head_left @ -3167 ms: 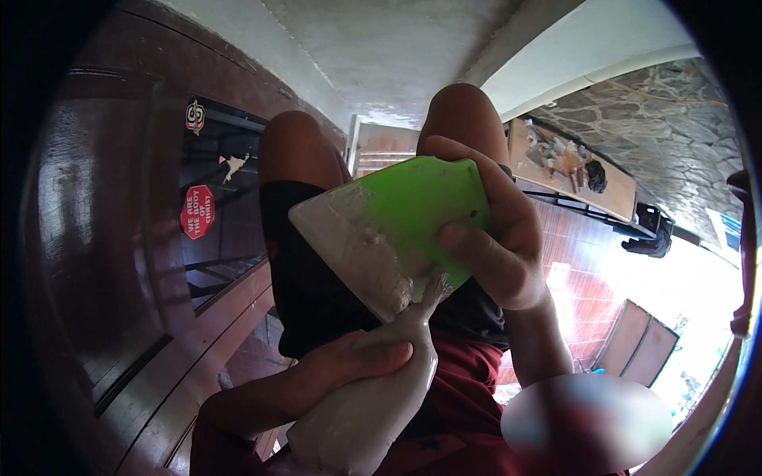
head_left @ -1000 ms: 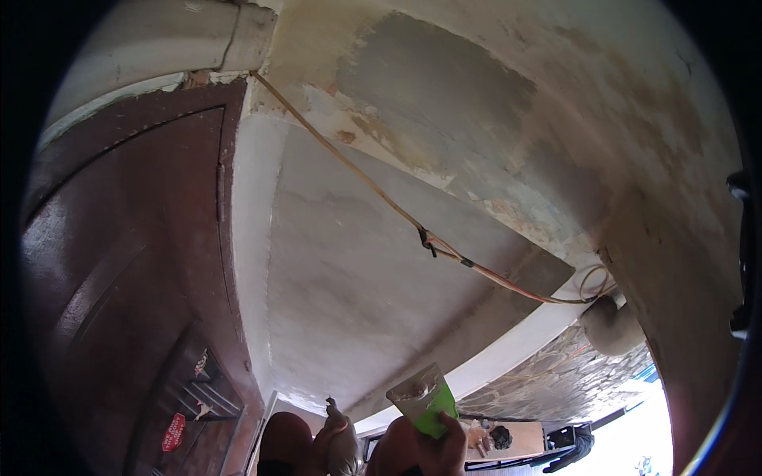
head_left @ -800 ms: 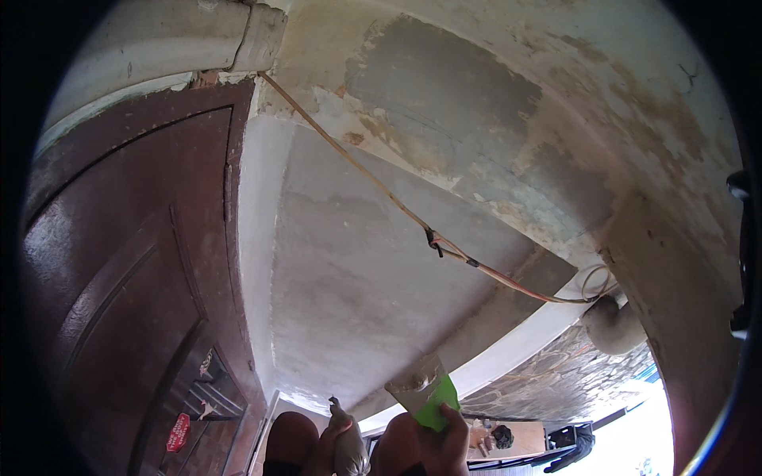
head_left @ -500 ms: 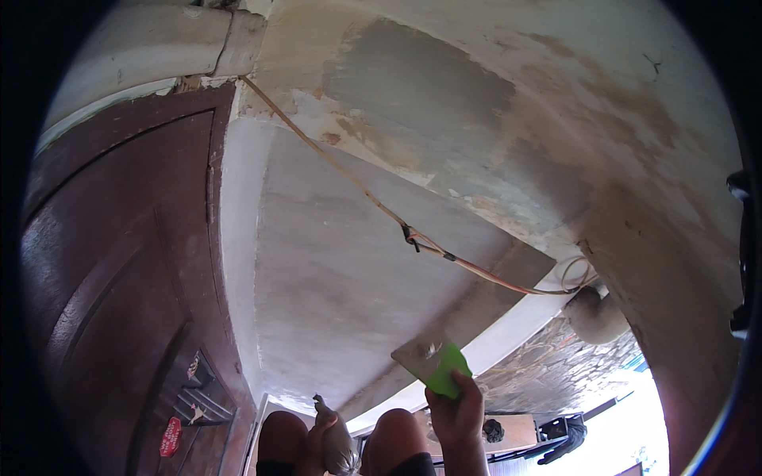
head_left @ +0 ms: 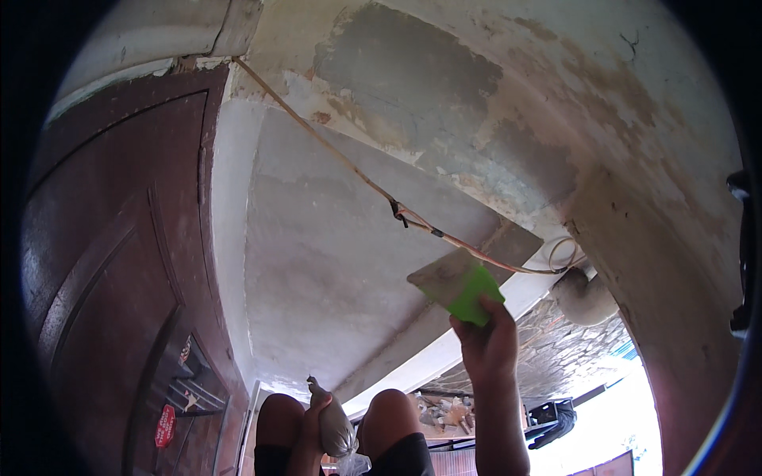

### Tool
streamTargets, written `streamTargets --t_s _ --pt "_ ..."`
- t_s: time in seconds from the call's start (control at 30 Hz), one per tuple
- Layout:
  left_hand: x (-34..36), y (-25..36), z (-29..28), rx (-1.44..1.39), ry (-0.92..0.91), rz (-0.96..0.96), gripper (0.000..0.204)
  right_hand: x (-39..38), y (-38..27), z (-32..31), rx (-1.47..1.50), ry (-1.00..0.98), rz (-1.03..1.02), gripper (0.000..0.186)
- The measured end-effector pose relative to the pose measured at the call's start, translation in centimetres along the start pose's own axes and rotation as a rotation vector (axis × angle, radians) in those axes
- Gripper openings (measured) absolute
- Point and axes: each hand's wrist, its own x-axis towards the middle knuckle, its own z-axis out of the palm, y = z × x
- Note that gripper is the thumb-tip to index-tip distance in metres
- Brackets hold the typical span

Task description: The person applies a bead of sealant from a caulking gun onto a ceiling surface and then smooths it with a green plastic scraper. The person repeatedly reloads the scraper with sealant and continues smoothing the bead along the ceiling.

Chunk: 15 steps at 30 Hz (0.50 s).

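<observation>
My right hand (head_left: 490, 343) is raised and closed on the edge of a green plastic putty scraper (head_left: 474, 295). Grey paste smears the scraper's far part, which overlaps the grey plastered surface (head_left: 317, 230) in view; whether it touches, I cannot tell. Low in the view, my left hand (head_left: 310, 427) wraps round a clear plastic bag (head_left: 337, 430) filled with grey paste. The bag is twisted at its upper end and sits between my two knees (head_left: 394, 420).
A cable (head_left: 329, 149) hangs across the plastered surface to a coil (head_left: 564, 254) at right. Left is a dark brown door (head_left: 111, 230) with a red sign (head_left: 164, 427). Rough grey patches (head_left: 409, 71) mark the wall; cluttered items (head_left: 452, 414) lie behind my right forearm.
My right hand and the scraper have moved up and to the right, showing more forearm. My left hand still holds the bag. The whole view has shifted slightly.
</observation>
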Motion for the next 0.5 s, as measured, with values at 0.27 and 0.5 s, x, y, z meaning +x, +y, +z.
streamTargets --t_s 0.27,0.5 --pt "1.5 -0.9 -1.0 0.016 0.011 0.057 0.041 4.4 -3.7 1.5 -0.048 -0.091 -0.123 0.028" --pt "1.7 -1.2 -0.9 -0.022 -0.005 0.021 0.035 9.1 -9.6 5.4 -0.322 -0.078 -0.234 0.026"
